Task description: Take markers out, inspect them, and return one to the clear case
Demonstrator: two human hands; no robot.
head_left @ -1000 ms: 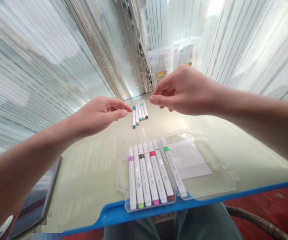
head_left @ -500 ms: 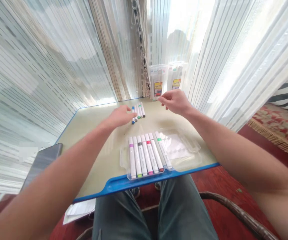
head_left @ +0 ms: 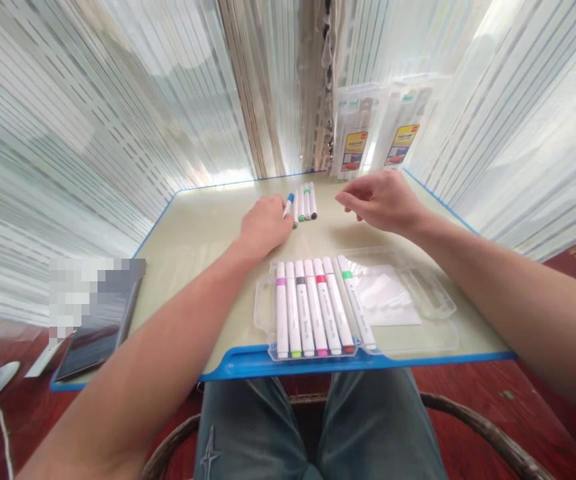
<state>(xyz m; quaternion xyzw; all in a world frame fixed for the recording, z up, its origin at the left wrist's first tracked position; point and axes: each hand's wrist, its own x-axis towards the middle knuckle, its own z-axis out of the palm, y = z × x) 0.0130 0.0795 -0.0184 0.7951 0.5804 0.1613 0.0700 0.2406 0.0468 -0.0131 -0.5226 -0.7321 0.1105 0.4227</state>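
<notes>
At the far part of the board, my left hand [head_left: 267, 225] is closed on a white marker with a blue cap [head_left: 289, 207], its lower part hidden by my fingers. The marker tilts beside several white markers [head_left: 307, 202] lying in a row, with green, grey and black ends. My right hand [head_left: 385, 202] hovers to the right of that row, fingers loosely curled and nothing visible in them. Nearer me, an open clear plastic case [head_left: 263, 307] holds several white markers [head_left: 313, 307] with coloured bands, side by side; one with a green band [head_left: 355, 303] lies askew across its hinge.
The blue-edged board [head_left: 193, 260] rests over my knees. Two clear marker packs [head_left: 363, 133] with yellow labels stand upright at its back, against a striped curtain [head_left: 168, 100]. A dark flat device [head_left: 103, 327] lies at the left edge. White paper [head_left: 388, 300] shows inside the case's right half.
My left hand has closed on the blue-capped marker and tilted it. My right hand stays near the packs, fingers still curled. The camera view has shifted, bringing the board closer.
</notes>
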